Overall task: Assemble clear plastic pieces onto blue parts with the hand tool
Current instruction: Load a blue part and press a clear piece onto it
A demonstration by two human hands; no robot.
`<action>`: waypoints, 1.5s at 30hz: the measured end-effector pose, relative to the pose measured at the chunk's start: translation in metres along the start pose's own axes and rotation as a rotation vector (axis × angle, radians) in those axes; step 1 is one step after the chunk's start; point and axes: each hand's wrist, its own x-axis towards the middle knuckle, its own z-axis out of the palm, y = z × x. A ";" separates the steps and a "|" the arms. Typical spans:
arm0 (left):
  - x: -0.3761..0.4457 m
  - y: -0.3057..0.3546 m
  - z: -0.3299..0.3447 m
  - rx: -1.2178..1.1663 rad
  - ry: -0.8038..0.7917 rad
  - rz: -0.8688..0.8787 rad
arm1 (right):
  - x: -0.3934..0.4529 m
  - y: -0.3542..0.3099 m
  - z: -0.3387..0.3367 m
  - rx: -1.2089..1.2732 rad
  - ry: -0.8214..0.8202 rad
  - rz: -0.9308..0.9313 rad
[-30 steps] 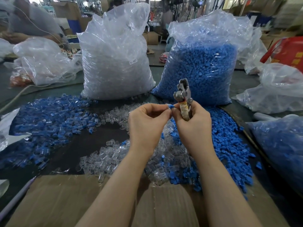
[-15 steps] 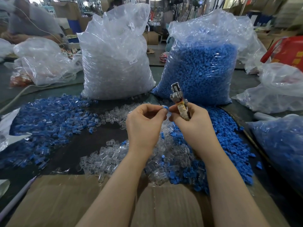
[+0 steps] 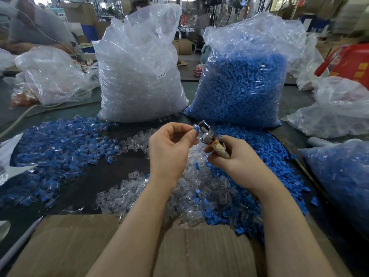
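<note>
Head view: small blue part point(image 3: 196, 128) between fingers point(image 3: 194, 133)

The left hand point(image 3: 169, 148) pinches a small blue part point(image 3: 196, 128) against the metal head of the hand tool point(image 3: 207, 134), whose wrapped handle the right hand point(image 3: 235, 158) grips. Below them lie loose clear pieces point(image 3: 191, 192) and blue parts point(image 3: 265, 156) on the table point(image 3: 99, 172). Two full bags stand toward the far edge, clear point(image 3: 139, 76) and blue point(image 3: 243, 86). Cardboard point(image 3: 179, 252) covers the near edge.
</note>
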 end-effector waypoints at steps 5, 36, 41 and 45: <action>0.001 0.001 -0.003 0.000 -0.052 0.017 | 0.000 0.001 -0.001 -0.029 0.000 -0.019; 0.027 -0.007 -0.078 0.627 0.193 -0.102 | 0.005 0.012 -0.003 -0.330 0.143 0.058; 0.027 -0.025 -0.131 1.070 0.487 -0.249 | 0.007 0.027 -0.006 -0.504 0.211 0.197; 0.026 -0.031 -0.141 1.095 0.523 -0.349 | 0.007 0.033 -0.007 -0.586 0.220 0.289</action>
